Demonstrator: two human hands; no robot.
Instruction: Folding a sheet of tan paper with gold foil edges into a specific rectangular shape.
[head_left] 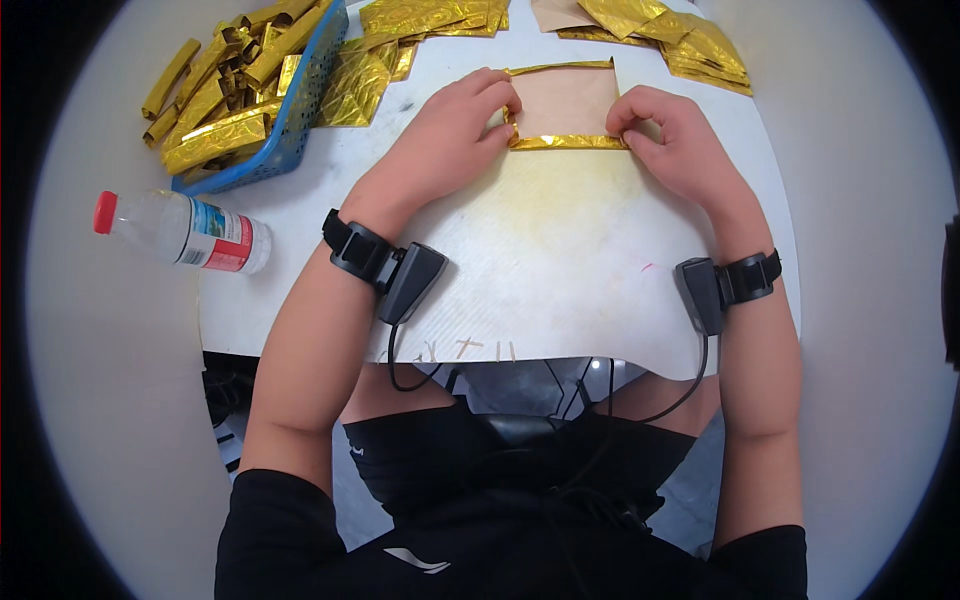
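Your white tabletop (560, 290) spread beneath everything. At ten to eleven o'clock stood a blue perforated plastic basket (303, 115), filled with folded gold foil pieces (215, 140), apparently set aside to leave the middle for handwork. Flat gold foil sheets lay in a left pile (435, 17) between eleven and twelve and a right pile (705, 50) at one, probably there for easy reach. A clear plastic bottle with a red cap (180, 230) lay on its side between nine and ten. Your right hand (675, 135) pinched the near corner at four o'clock of a tan paper sheet with gold edges (567, 100), just past twelve. Your left hand (450, 125) curled at its nine o'clock edge, likely steadying it; you could not tell whether that thumb and forefinger gripped or merely pressed.
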